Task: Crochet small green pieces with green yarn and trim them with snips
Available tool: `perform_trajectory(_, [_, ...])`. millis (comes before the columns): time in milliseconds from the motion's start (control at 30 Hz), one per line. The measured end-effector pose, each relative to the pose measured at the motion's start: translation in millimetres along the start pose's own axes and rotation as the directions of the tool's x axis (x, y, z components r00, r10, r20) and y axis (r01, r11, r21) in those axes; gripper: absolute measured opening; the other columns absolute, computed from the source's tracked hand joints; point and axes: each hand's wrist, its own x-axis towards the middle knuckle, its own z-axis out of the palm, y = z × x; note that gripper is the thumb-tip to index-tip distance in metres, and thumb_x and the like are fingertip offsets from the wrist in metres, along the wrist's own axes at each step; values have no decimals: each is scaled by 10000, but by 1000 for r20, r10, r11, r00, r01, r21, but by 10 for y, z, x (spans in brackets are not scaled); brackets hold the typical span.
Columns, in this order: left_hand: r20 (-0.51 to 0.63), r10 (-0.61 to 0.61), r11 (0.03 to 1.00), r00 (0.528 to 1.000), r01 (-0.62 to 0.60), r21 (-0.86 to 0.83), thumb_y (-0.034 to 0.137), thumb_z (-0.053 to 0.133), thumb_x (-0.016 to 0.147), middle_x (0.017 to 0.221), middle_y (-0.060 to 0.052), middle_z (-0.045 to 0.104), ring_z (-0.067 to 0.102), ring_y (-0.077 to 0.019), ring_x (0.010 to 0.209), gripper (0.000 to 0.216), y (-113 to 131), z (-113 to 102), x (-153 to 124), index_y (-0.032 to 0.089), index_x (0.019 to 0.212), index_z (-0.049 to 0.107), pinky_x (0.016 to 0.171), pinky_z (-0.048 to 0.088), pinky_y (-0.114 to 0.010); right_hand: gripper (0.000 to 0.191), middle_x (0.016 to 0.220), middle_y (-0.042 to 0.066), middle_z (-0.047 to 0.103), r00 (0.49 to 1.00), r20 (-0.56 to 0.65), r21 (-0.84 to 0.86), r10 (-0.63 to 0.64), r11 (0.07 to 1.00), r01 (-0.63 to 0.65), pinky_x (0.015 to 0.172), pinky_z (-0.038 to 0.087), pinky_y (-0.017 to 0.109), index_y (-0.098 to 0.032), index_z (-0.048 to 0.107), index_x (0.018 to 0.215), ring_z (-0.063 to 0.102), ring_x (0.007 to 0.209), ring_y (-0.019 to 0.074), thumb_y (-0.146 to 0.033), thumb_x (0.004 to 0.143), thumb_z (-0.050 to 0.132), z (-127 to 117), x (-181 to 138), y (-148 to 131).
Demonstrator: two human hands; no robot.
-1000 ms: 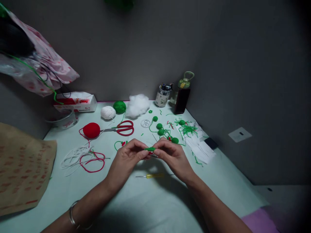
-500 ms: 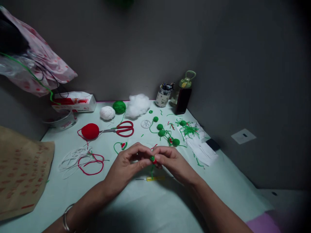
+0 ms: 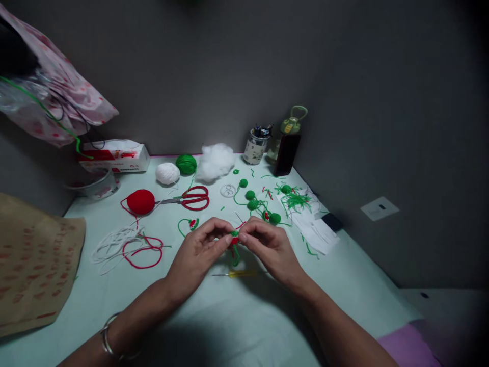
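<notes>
My left hand and my right hand meet over the middle of the pale green table. Both pinch a small green and red crochet piece between fingertips, and a green yarn tail hangs from it. A thin needle pokes up just above the fingers. Below my hands a yellow-handled crochet hook lies flat on the table. A silver bracelet sits on my left wrist.
Behind the hands lie red scissors, a red yarn ball, white and green yarn balls, white stuffing, small green crochet balls, a jar, a bottle, loose red and white yarn, and a paper bag at left.
The crochet piece has turned from a flat green shape to show red, its green tail now hanging down. Both hands dipped, then came back up slightly, staying together.
</notes>
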Motion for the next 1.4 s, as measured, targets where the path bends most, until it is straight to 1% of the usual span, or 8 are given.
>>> perform_trajectory(467, [-198,11,996,980,-28,-82,282,616,935,844,12,664,645,-152,813,82,47,-57,32,205,912,599,776,500,-274,150,763,12,631,990,135,-67,33,997,-24,667,428,291,-200,736,778,565,717,141,-237,907,670,-61,35,70])
perform_trajectory(667, [-403,48,966,914,-145,-213,277,640,934,862,43,621,627,-102,712,73,83,-139,36,229,956,589,711,529,-227,194,783,6,665,973,195,-328,121,943,-52,624,448,250,-196,733,782,598,688,128,-288,925,639,-378,82,107])
perform_trajectory(800, [-488,52,946,871,-200,-256,262,637,930,862,45,595,592,-88,684,46,109,-183,51,233,953,608,666,523,-197,195,799,33,661,996,-11,-528,86,846,-79,646,437,284,-198,715,789,588,703,165,-296,923,613,-644,90,268])
perform_trajectory(900, [-433,50,961,900,-162,-226,283,675,908,877,39,606,601,-95,712,72,122,-191,64,229,955,661,677,523,-198,214,856,74,650,980,-201,-576,10,808,-126,681,434,328,-185,717,944,572,740,200,-285,953,527,-740,101,372])
perform_trajectory(1033, [-217,2,984,976,-41,-174,241,762,822,831,33,666,643,-117,702,106,131,-137,52,223,912,709,700,519,-230,369,770,6,599,976,-216,-412,-28,909,-65,658,456,315,-227,556,1340,562,688,175,-292,983,489,-638,80,284])
perform_trajectory(1167, [-88,-50,993,995,40,-114,208,773,798,800,29,697,661,-128,729,97,128,-63,6,239,881,734,698,504,-225,111,743,-10,597,985,-164,-110,-48,993,30,601,455,280,-228,651,1040,566,659,144,-281,964,589,-442,14,64])
perform_trajectory(1267, [-26,-62,995,998,60,-74,226,751,822,831,20,704,672,-135,757,51,120,-35,-19,249,867,749,734,513,-236,74,829,20,646,980,-111,-180,-163,973,142,702,487,309,-231,707,877,602,777,166,-213,928,657,-372,-18,-41])
perform_trajectory(1400, [25,-58,998,998,59,-37,250,724,845,876,4,677,663,-139,759,47,123,-12,-15,246,874,761,760,532,-256,155,854,29,616,945,-67,-315,-319,906,283,691,492,319,-273,762,938,593,803,176,-151,910,672,-367,-34,-74])
